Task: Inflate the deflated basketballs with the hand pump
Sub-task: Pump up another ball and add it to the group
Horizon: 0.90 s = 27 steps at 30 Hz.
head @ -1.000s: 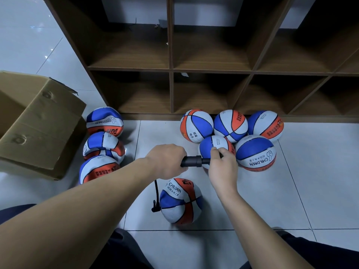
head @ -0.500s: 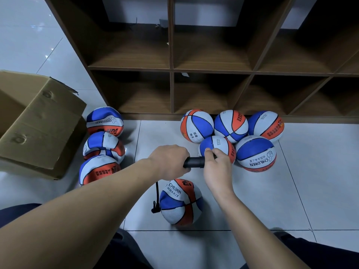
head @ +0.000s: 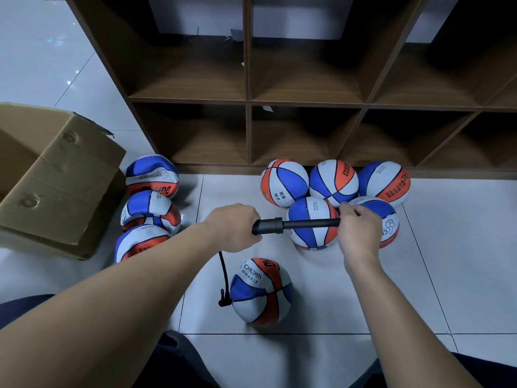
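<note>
Cardboard forms the open box at the far left, its brown flap dented and creased, resting on glossy white floor tiles. Just right of the box we see three balls in a near-vertical row, each with blue, white and orange panels; their skins look slack and flattened rather than round. Above and behind runs a dark wooden shelf unit of open square compartments with a matte grain.

We hold the hand pump level over the floor, in the centre of the view. Our left hand wraps its curled fingers around the thick black barrel, whose collar shows just past the knuckles. A thin black hose drops from under this hand and ends in a bent nozzle touching the left side of the nearest basketball. This ball sits on the tiles between our forearms; it is printed "CHILDREN", and its lower panels are wrinkled and dented.

The slim rod of the pump extends rightward to our right hand, whose fingers are curled around the handle end, hiding it. Behind this hand lie five rounder balls of the same colours, clustered against the shelf base and touching one another.
</note>
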Tool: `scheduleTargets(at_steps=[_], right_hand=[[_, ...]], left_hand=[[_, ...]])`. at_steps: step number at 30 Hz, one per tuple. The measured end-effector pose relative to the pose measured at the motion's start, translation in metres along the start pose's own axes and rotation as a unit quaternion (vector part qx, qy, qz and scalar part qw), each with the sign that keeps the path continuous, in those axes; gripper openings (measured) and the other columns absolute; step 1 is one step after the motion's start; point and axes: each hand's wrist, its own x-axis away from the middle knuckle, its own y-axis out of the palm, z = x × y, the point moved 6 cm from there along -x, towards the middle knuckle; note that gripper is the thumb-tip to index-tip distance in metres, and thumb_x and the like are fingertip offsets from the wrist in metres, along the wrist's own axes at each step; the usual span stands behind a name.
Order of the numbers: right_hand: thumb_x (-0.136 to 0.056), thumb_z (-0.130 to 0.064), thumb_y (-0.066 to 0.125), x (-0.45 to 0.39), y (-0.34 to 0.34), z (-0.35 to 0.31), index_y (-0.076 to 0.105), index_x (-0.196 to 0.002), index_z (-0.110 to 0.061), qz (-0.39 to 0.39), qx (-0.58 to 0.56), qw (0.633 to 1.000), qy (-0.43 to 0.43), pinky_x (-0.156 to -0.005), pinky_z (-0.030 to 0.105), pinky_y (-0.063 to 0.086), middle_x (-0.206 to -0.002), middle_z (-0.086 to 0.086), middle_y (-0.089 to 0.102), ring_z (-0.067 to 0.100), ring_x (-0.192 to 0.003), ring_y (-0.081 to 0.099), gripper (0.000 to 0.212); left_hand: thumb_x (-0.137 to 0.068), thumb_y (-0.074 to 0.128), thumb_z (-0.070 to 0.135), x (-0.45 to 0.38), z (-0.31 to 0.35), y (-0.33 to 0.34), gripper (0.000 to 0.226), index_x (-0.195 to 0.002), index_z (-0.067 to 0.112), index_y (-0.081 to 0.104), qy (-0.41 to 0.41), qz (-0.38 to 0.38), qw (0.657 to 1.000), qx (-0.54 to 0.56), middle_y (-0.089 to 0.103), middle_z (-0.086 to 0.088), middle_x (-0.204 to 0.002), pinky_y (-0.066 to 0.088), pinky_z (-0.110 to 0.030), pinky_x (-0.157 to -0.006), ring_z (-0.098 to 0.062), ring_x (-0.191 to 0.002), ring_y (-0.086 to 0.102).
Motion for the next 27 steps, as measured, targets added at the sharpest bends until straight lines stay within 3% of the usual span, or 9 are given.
scheduleTargets(at_steps=[2, 4, 8, 13, 17, 24, 27], right_hand=[[-0.100, -0.025, 0.061, 0.003, 0.002, 0.002, 0.062, -0.070, -0.007, 0.011, -0.005, 1.000, -0.002, -0.057, 0.034, 0.053, -0.060, 0.002, 0.065, 0.022, -0.062, 0.059, 0.035], [-0.098, -0.026, 0.059, 0.011, 0.006, 0.003, 0.060, -0.070, -0.006, 0.026, -0.009, 1.000, -0.004, -0.061, 0.043, 0.053, -0.064, 0.011, 0.064, 0.026, -0.063, 0.057, 0.034], [-0.097, -0.020, 0.056, 0.023, 0.016, 0.002, 0.047, -0.064, -0.011, 0.026, 0.003, 0.999, -0.022, -0.058, 0.037, 0.039, -0.056, 0.002, 0.044, 0.021, -0.057, 0.041, 0.035], [-0.098, -0.024, 0.053, 0.030, 0.031, 0.011, 0.057, -0.072, -0.007, -0.011, 0.032, 0.999, -0.018, -0.058, 0.039, 0.041, -0.058, 0.003, 0.047, 0.023, -0.058, 0.043, 0.031], [-0.103, -0.022, 0.054, 0.039, 0.040, 0.011, 0.041, -0.066, -0.014, -0.042, 0.045, 0.998, -0.027, -0.056, 0.038, 0.034, -0.051, -0.008, 0.036, 0.021, -0.056, 0.036, 0.040], [-0.107, -0.026, 0.050, 0.060, 0.059, 0.009, 0.043, -0.073, -0.008, -0.095, 0.061, 0.993, -0.047, -0.059, 0.038, 0.035, -0.059, -0.003, 0.043, 0.021, -0.061, 0.041, 0.039], [-0.108, -0.026, 0.050, 0.067, 0.065, 0.011, 0.043, -0.071, -0.014, -0.113, 0.064, 0.990, -0.049, -0.060, 0.038, 0.035, -0.061, -0.003, 0.045, 0.022, -0.062, 0.042, 0.039]], left_hand=[[-0.095, 0.063, 0.044, 0.000, 0.001, 0.000, 0.024, -0.078, 0.028, 0.055, 0.000, 0.003, 1.000, -0.005, 0.063, 0.004, -0.079, 0.040, -0.030, -0.058, -0.020, -0.074, 0.061], [-0.095, 0.062, 0.043, 0.001, 0.002, 0.000, 0.022, -0.081, 0.027, 0.056, 0.001, 0.004, 1.000, -0.014, 0.062, 0.005, -0.079, 0.040, -0.030, -0.058, -0.022, -0.075, 0.061], [-0.096, 0.061, 0.044, 0.003, 0.005, 0.002, 0.019, -0.088, 0.027, 0.062, 0.003, 0.005, 1.000, -0.023, 0.061, 0.005, -0.078, 0.041, -0.030, -0.058, -0.021, -0.073, 0.060], [-0.098, 0.061, 0.045, 0.004, 0.012, 0.004, 0.022, -0.085, 0.028, 0.058, 0.006, 0.002, 1.000, -0.030, 0.060, 0.005, -0.078, 0.036, -0.030, -0.055, -0.021, -0.072, 0.059], [-0.097, 0.061, 0.044, 0.004, 0.016, 0.006, 0.022, -0.084, 0.027, 0.058, 0.014, 0.001, 1.000, -0.026, 0.060, 0.005, -0.078, 0.039, -0.031, -0.058, -0.022, -0.071, 0.058], [-0.097, 0.061, 0.046, 0.004, 0.023, 0.008, 0.022, -0.086, 0.026, 0.060, 0.034, 0.009, 0.999, -0.035, 0.058, 0.006, -0.076, 0.040, -0.031, -0.060, -0.025, -0.075, 0.061], [-0.097, 0.061, 0.047, 0.004, 0.027, 0.011, 0.024, -0.089, 0.024, 0.063, 0.041, 0.003, 0.998, -0.040, 0.059, 0.005, -0.077, 0.043, -0.032, -0.062, -0.025, -0.076, 0.062]])
